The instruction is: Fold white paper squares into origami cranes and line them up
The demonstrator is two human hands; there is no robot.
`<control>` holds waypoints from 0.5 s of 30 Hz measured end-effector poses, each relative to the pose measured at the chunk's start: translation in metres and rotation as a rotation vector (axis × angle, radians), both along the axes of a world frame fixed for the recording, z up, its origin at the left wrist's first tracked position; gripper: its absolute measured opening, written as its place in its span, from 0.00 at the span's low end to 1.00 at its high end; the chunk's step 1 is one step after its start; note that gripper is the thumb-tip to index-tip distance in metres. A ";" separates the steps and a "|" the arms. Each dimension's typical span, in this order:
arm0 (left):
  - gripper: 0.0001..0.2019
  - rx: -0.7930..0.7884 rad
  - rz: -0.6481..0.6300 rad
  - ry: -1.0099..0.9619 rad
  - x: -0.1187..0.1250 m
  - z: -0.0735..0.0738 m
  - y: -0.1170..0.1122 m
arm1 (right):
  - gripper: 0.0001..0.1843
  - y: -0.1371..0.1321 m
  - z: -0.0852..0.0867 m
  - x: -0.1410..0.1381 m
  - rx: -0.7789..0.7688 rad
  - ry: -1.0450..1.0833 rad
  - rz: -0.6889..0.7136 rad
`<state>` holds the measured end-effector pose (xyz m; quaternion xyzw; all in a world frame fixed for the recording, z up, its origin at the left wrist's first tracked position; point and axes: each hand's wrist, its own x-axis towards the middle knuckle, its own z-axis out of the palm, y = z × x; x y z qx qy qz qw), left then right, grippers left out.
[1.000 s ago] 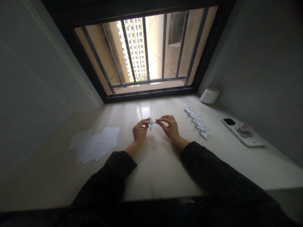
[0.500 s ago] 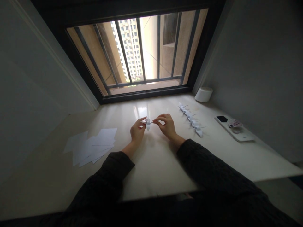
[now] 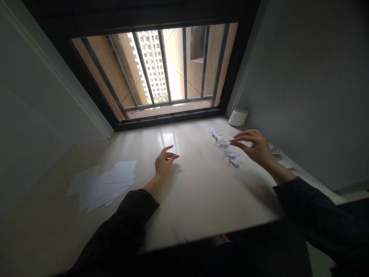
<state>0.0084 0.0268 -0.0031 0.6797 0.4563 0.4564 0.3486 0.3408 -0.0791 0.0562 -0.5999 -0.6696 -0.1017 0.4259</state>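
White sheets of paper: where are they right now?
In the head view, the white sheets overlap on the pale surface, left of the left hand.

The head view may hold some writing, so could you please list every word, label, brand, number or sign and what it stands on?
None can be read.
Pink disc: marks too small and blurred to read.
Papers: a thin line, no legible text.

The row of white folded-paper figures (image 3: 232,158) lies diagonally on the pale countertop (image 3: 187,200), its near end farther right. The figures have thin, pointed ends and flared flaps. 1 white figure (image 3: 223,144) is at the pinched fingertips of the right hand (image 3: 255,147), overlapping the row; blur obscures its folds.
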 end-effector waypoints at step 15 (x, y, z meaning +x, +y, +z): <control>0.20 -0.025 -0.026 -0.007 0.001 0.001 0.001 | 0.12 -0.040 -0.071 0.050 -0.100 -0.042 -0.068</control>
